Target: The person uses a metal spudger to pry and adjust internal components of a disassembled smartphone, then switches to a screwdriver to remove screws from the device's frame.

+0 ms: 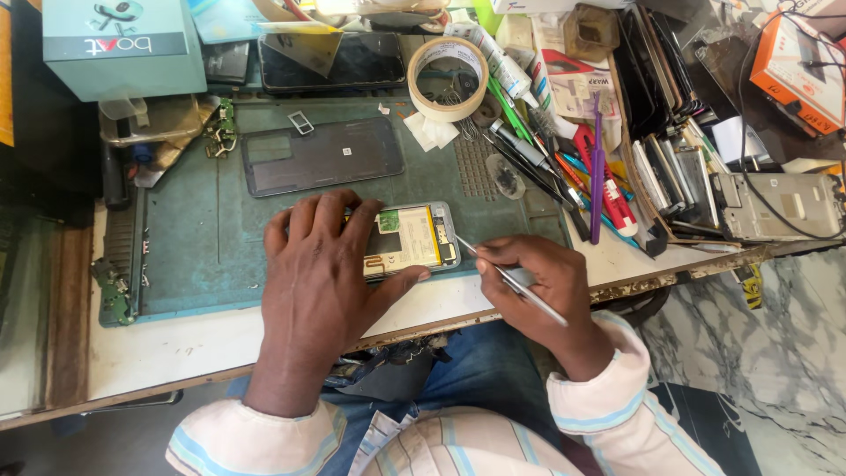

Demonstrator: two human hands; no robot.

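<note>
A worn white workbench (176,348) carries a green work mat (203,256), a roll of tape (448,78), scattered pens (564,167) and a teal box (123,44).

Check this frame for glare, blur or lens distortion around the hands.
Head view: even daylight, with soft glare on the dark back cover; both the left hand and the tweezers in the right hand look sharp; table edge bows slightly.

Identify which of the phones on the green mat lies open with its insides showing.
The opened phone under the left hand, nearest the table's front edge, shows its battery and boards. The other phone, farther back, shows only a closed dark cover.
</note>
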